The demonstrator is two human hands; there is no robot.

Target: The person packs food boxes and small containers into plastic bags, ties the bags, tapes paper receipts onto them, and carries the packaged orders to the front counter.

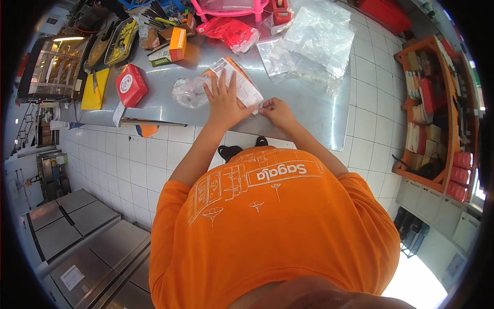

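Note:
On the steel table lies a box-shaped package [242, 88], orange along one edge, with a white printed paper on top. My left hand [222, 103] rests over it with the fingers spread, pressing on its near left part. My right hand [278, 113] is at the package's near right corner, thumb and fingertips pinched together; what they hold is too small to make out. Crumpled clear plastic [189, 92] sticks out from the package's left side, beside my left hand.
On the steel table [314, 110] are a red box [131, 86], a knife on a yellow board [95, 88], an orange box [177, 45], a red packet [229, 34] and clear plastic bags [311, 41]. A glass display case [57, 67] stands left, an orange shelf [427, 118] right.

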